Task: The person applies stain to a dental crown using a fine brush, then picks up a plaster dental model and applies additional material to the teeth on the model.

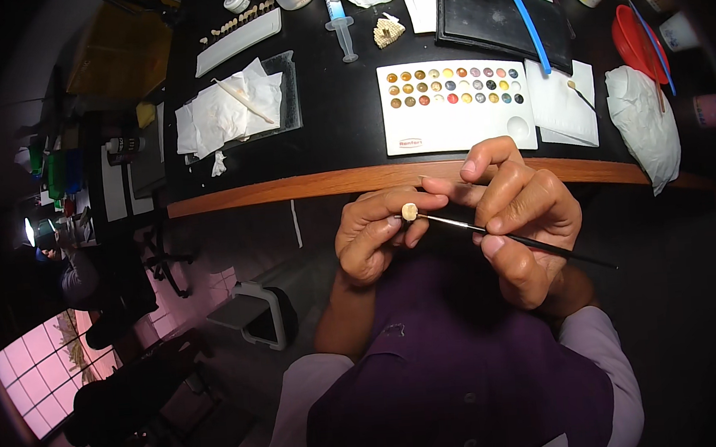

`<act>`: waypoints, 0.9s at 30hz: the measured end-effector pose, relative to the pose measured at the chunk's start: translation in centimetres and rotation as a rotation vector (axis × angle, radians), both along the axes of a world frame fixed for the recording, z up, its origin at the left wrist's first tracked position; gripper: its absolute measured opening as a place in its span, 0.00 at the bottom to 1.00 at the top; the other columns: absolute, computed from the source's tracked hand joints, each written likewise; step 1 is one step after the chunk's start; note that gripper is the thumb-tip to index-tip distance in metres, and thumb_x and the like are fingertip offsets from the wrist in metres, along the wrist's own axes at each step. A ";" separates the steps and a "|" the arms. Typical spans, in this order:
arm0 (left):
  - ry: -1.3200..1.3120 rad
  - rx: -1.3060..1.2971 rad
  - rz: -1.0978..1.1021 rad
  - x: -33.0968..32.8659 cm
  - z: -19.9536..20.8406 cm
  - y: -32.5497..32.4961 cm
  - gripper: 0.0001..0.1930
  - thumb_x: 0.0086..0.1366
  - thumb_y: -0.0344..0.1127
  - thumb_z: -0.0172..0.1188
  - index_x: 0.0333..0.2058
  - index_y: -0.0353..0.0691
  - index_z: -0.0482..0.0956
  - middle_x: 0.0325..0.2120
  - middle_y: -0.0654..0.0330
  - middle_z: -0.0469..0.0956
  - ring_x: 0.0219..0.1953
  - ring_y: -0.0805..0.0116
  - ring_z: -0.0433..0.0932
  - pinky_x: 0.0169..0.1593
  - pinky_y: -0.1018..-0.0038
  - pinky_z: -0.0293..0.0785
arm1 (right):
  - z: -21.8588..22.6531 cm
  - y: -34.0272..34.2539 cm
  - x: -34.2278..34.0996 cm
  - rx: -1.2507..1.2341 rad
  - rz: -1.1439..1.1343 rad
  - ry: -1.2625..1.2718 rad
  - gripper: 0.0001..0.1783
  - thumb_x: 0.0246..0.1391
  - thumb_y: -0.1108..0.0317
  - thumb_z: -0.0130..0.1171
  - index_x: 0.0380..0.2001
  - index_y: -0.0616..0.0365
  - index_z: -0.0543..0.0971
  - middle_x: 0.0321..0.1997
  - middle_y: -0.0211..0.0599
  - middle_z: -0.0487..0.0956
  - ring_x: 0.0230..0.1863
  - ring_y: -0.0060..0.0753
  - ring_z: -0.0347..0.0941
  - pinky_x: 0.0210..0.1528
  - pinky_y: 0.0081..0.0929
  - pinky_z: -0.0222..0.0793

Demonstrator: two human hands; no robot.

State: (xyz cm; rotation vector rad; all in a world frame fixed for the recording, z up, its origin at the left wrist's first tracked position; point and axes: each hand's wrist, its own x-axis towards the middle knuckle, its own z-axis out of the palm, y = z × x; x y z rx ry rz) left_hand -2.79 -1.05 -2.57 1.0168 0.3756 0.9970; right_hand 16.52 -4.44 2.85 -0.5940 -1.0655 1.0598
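Just below the wooden desk edge, my left hand (365, 241) pinches a small cream-coloured dental crown (409, 211) between its fingertips. My right hand (536, 215) grips a fine paintbrush (566, 252) with a black handle and a silver ferrule. The brush slants up to the left, its tip at or very near the crown's right side; I cannot tell whether they touch. Fingers of both hands meet above the brush. Beyond the hands on the desk lies a white palette (451, 123) with rows of small wells of coloured paste.
The desk edge (305, 186) runs behind my hands. Around the palette are folded tissue (239, 120), a tooth shade guide (239, 45), a syringe (342, 27), a cream honeycomb block (387, 32), a black case (485, 19), another brush (583, 98), a red bowl (629, 38) and a plastic bag (643, 120).
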 end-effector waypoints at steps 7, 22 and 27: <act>0.019 0.037 0.024 0.2 0.5 0.0 0.24 0.64 0.33 0.48 0.51 0.20 0.80 0.29 0.53 0.80 0.23 0.77 0.70 0.27 0.80 0.59 | 0.0 0.1 0.3 0.016 0.027 -0.037 0.09 0.44 0.83 0.56 0.31 0.60 0.75 0.30 0.33 0.76 0.52 0.42 0.70 0.61 0.48 0.79; 0.026 -0.034 0.040 0.2 0.6 -0.3 0.25 0.64 0.33 0.47 0.53 0.17 0.79 0.28 0.53 0.79 0.24 0.76 0.70 0.28 0.81 0.60 | 0.6 0.2 1.6 0.023 -0.125 -0.143 0.10 0.45 0.83 0.59 0.32 0.59 0.76 0.28 0.33 0.77 0.45 0.39 0.72 0.60 0.44 0.75; 0.222 -0.009 0.144 -1.6 1.2 -0.4 0.27 0.68 0.35 0.48 0.57 0.15 0.74 0.21 0.55 0.73 0.22 0.78 0.63 0.28 0.80 0.61 | 0.8 0.9 7.9 0.291 -0.586 -0.850 0.15 0.44 0.84 0.66 0.37 0.58 0.80 0.31 0.35 0.82 0.40 0.38 0.73 0.49 0.37 0.68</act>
